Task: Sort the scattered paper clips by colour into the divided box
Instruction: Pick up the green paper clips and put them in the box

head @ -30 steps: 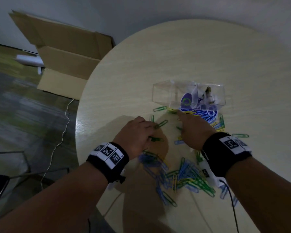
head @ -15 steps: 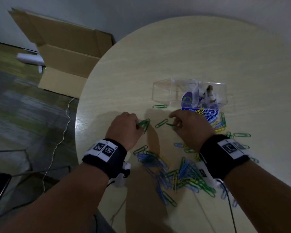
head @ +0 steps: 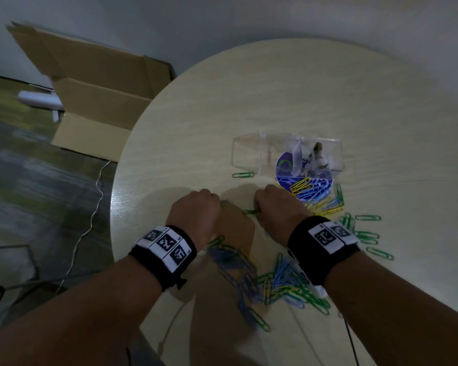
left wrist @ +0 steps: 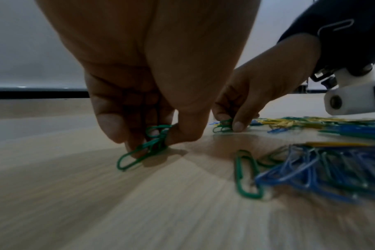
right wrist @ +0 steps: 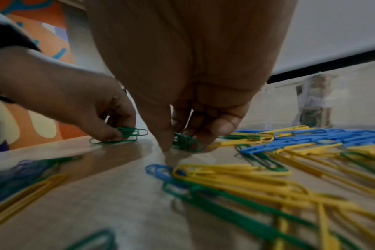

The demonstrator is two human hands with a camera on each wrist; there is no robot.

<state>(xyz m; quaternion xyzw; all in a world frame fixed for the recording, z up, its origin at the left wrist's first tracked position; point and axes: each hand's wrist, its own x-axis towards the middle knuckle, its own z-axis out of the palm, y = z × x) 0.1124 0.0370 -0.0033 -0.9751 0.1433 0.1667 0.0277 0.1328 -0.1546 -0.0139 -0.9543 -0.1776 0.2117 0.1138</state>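
Green, blue and yellow paper clips [head: 275,283] lie scattered on the round table [head: 275,96]. The clear divided box [head: 251,151] stands beyond my hands; its left compartment looks bare, and paper scraps show at its right. My left hand [head: 196,210] pinches a small bunch of green clips [left wrist: 148,147] between thumb and fingers, touching the tabletop. My right hand [head: 278,207] pinches green clips [right wrist: 185,141] against the table just right of it. A single green clip [head: 243,175] lies in front of the box.
A heap of yellow and blue clips [head: 315,192] lies by the box's near right corner. More green clips [head: 365,233] sit to the right. The table's edge [head: 114,207] curves close on the left. Cardboard boxes [head: 95,83] and a cable [head: 90,220] are on the floor.
Both hands have dropped lower onto the table and come closer together. The green clip that lay between them is now under the right hand's fingers.
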